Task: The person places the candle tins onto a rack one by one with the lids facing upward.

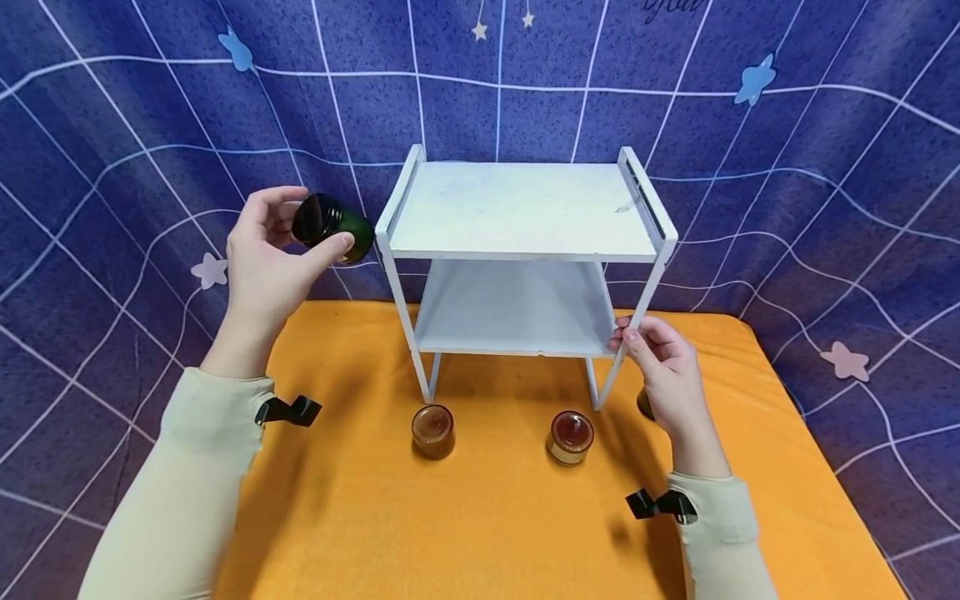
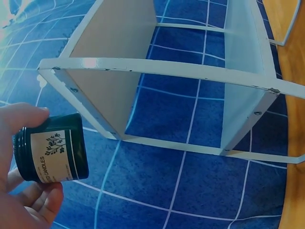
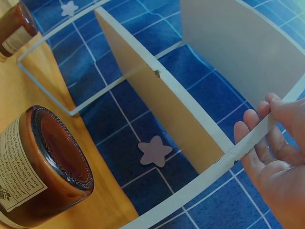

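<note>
My left hand (image 1: 266, 246) pinches a dark green glass candle jar (image 1: 347, 233) between thumb and fingers, tipped on its side in the air beside the rack's upper left corner. Its pale label (image 2: 51, 155), with a leafy print, shows in the left wrist view. A white two-tier shelf rack (image 1: 525, 208) stands upright in the middle. On its right side, my right hand (image 1: 667, 367) grips the front upright at the height of the lower shelf (image 1: 517, 308), thumb in front and fingertips reaching behind.
Before the rack, a brown glass jar (image 1: 432, 433) stands at left and a reddish-brown labelled jar (image 1: 571, 439) at right on the orange cloth (image 1: 450, 533). A dark jar (image 1: 645, 404) is partly hidden by the right wrist. A blue gridded curtain (image 1: 525, 117) hangs behind.
</note>
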`<state>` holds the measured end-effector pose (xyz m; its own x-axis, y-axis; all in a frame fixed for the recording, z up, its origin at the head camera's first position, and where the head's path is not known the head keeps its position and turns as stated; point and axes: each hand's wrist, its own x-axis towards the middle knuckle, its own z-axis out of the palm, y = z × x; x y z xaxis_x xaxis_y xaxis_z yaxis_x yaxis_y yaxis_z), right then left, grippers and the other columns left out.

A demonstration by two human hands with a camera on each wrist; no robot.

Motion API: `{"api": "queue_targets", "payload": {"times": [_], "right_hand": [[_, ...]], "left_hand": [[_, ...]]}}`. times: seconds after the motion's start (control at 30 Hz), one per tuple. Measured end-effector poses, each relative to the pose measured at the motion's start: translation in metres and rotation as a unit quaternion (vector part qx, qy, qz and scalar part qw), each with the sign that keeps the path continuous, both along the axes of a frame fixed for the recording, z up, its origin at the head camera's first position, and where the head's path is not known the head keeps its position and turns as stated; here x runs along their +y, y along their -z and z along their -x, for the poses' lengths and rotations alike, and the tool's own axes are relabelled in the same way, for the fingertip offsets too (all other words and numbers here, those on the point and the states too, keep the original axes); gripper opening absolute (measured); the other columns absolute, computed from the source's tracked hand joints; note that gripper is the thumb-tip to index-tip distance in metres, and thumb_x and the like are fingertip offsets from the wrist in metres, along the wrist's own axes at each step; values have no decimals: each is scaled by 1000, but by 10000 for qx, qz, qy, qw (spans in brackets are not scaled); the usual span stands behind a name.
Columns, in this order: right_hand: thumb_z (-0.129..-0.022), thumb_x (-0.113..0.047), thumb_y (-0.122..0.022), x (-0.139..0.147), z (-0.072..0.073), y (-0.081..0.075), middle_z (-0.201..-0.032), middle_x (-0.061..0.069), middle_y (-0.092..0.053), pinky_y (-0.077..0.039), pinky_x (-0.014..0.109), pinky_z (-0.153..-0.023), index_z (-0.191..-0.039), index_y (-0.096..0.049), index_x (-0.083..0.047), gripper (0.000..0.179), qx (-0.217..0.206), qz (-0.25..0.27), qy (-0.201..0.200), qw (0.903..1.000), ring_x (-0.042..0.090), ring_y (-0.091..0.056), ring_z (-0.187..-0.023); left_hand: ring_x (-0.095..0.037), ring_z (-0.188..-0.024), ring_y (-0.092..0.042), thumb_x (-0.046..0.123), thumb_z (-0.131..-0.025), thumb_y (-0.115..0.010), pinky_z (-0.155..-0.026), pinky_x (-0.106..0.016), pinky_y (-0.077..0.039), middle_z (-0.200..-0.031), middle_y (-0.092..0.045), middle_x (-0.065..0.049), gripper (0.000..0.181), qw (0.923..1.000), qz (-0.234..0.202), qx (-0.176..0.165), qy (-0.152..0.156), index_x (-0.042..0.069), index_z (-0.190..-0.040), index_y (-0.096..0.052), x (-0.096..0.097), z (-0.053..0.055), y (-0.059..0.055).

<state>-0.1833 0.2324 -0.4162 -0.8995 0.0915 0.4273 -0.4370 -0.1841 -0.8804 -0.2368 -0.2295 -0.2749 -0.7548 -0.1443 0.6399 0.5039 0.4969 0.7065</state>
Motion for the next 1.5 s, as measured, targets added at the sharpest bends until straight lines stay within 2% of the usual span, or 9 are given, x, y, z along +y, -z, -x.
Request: {"api": "queue_targets", "payload": {"times": [0.37, 0.57, 0.77, 0.9, 1.07, 1.2, 1.5], "right_hand": [[-109, 6, -60, -1, 0, 2, -112, 17, -76, -63, 28, -93, -120, -64, 20, 18, 47, 31, -3, 10000, 15, -76, -91], [-108, 6, -60, -2, 0, 2, -111, 17, -76, -63, 28, -93, -120, -65, 19, 18, 50, 1, -11, 10000, 15, -76, -91], [-108, 7, -59, -2, 1, 2, -111, 17, -76, -63, 28, -92, -119, -65, 19, 17, 97, 61, -42, 9999, 15, -76, -90], [-109, 7, -59, -1, 1, 2, -112, 17, -76, -63, 28, -92, -118, -66, 17, 16, 101, 69, -39, 9999, 15, -76, -91], [-109, 6, -59, -2, 1, 2, -112, 17, -75, -63, 28, -92, -117, -65, 18, 16, 127, 49, -64, 9999, 16, -76, -91], [-109, 7, -59, -2, 2, 2, -112, 17, -75, -63, 28, -92, -116, -65, 19, 15, 154, 56, -65, 9998, 16, -76, -91], [-109, 7, -59, -1, 2, 3, -111, 15, -76, -63, 28, -93, -118, -65, 19, 16, 143, 72, -33, 9999, 15, -76, -91]], "left_hand": [[-13, -103, -60, 14, -84, -95, -90, -24, -48, -116, -70, 2, 61, 9993, -149, 340, -40, 12, -139, -69, 8, 4, -9], [-12, -105, -60, 11, -84, -93, -89, -24, -48, -119, -71, -1, 59, 9985, -204, 500, -56, 9, -139, -70, 14, 5, -18], [-12, -102, -61, 8, -84, -89, -87, -23, -50, -115, -71, -3, 56, 9974, -235, 681, -48, 4, -137, -70, 31, -4, -34], [-12, -98, -60, 9, -85, -87, -85, -24, -49, -110, -69, 2, 53, 9964, -346, 771, -18, 4, -135, -71, 42, -12, -46], [-11, -98, -59, 9, -85, -87, -86, -24, -48, -108, -67, 9, 52, 9954, -440, 850, 57, 6, -134, -72, 48, -14, -56], [-11, -99, -60, 9, -85, -87, -87, -23, -49, -110, -69, 6, 52, 9952, -441, 862, 161, 5, -135, -71, 53, -11, -61], [-11, -105, -63, 12, -83, -89, -93, -23, -52, -116, -71, 0, 56, 9949, -389, 902, 246, 7, -136, -71, 58, 7, -63]]}}
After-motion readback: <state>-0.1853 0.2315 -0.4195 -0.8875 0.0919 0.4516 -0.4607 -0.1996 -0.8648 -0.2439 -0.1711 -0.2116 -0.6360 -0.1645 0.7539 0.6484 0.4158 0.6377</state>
